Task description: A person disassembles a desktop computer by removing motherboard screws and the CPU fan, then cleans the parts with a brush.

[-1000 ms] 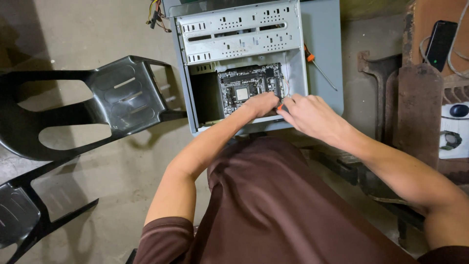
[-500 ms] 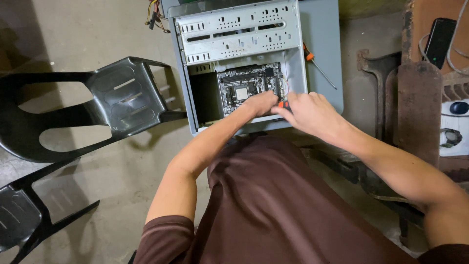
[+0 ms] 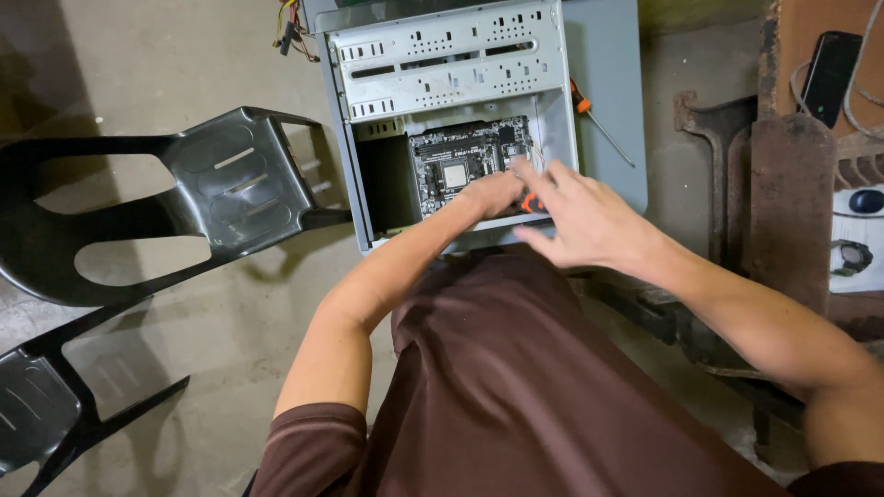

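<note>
Right hand (image 3: 580, 216) lifted, fingers now spread; left hand (image 3: 493, 193) on motherboard (image 3: 456, 166), grip unclear.

One screen: a dark phone (image 3: 829, 63) at the upper right of the frame, a black rectangle with its display off, lying tilted on a reddish-brown surface with pale cables beside it. At the right edge, mid-height, a white sheet or label (image 3: 856, 248) with a dark blue rounded object on it; too small to tell more. No packages or signs visible.
</note>
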